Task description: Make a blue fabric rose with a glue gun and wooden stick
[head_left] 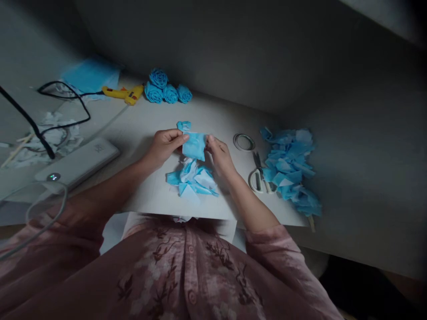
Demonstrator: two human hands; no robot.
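A small square of blue paper [194,146] is stretched between my two hands above the table. My left hand [166,144] pinches its upper left corner between thumb and fingers. At its right edge, my right hand [218,153] grips it the same way. Just behind lies a small folded blue piece [183,126]. Below the held square, a loose heap of blue and white paper pieces [195,180] rests near the table's front edge. Scissors [260,175] with pale handles lie to the right of my right hand, beside a roll of tape [244,142].
Several blue paper roses [167,89] stand at the back, next to a yellow glue gun [128,94] with a black cord. Blue sheets [91,74] lie far left. A white power bank [80,164] is at left. More blue paper [290,164] is heaped at right.
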